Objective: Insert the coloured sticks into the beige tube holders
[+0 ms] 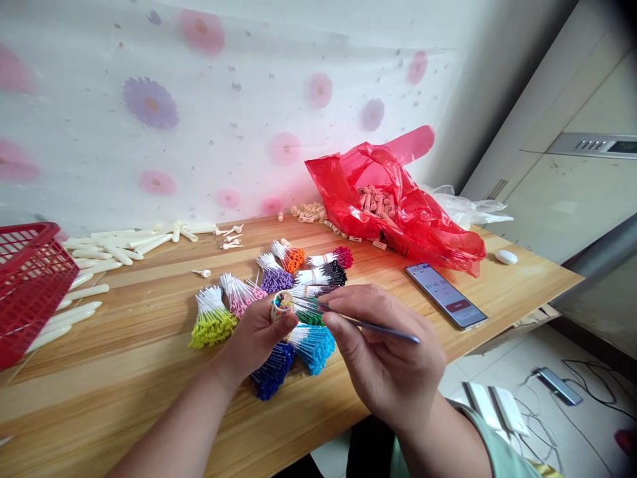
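Observation:
My left hand (256, 338) is closed round a small cream plastic barrel (280, 304) whose open end shows several coloured refills inside. My right hand (383, 352) pinches a thin blue-grey pen refill (368, 324), its tip at the barrel's mouth. Both hands hover over a fan of bundled refills (279, 292) in yellow, pink, purple, orange, red, black, green, light blue and dark blue, lying on the wooden table (149, 372).
A red mesh basket (27, 285) stands at the left edge. Cream pen shells (114, 249) lie at the back left. A red plastic bag (398, 206) holds small cream parts. A phone (445, 295) and a white oval object (506, 257) lie at the right.

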{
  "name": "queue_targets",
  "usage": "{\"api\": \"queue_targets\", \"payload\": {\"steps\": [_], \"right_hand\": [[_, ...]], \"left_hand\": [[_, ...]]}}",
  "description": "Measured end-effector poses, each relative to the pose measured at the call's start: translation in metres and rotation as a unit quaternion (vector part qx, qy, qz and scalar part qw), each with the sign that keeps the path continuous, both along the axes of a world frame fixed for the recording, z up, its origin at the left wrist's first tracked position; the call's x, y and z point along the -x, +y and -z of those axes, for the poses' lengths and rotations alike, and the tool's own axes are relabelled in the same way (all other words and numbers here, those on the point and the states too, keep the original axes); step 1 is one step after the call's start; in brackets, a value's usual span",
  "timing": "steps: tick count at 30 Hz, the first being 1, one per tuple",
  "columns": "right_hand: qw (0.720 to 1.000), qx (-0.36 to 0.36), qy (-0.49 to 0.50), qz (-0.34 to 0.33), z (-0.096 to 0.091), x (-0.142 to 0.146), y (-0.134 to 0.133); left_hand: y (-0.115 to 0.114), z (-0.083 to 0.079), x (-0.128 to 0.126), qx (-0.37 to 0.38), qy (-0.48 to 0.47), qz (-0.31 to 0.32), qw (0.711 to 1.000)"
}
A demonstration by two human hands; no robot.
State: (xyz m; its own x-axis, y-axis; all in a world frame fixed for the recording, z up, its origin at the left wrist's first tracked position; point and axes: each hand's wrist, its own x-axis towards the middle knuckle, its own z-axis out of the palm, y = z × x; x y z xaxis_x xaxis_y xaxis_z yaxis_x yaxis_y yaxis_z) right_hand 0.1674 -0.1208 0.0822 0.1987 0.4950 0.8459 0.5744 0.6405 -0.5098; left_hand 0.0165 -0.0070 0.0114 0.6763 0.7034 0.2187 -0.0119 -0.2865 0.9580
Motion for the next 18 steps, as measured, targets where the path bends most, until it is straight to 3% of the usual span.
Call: {"api": "queue_targets", "payload": {"steps": [8,18], "right_hand": [[0.998,-0.030,-0.044,-0.029,-0.0007,-0.0004,0.0090],[0.996,0.006,-0.054,-0.071,-0.0027,-0.0068,0.0072]], "left_hand": [[-0.0021,-0.0054,-0.0005,-0.014,0.006,-0.010,1.000],[-0.0026,-0.0051,0.0021,-0.006,0.013,0.014,1.000]]}}
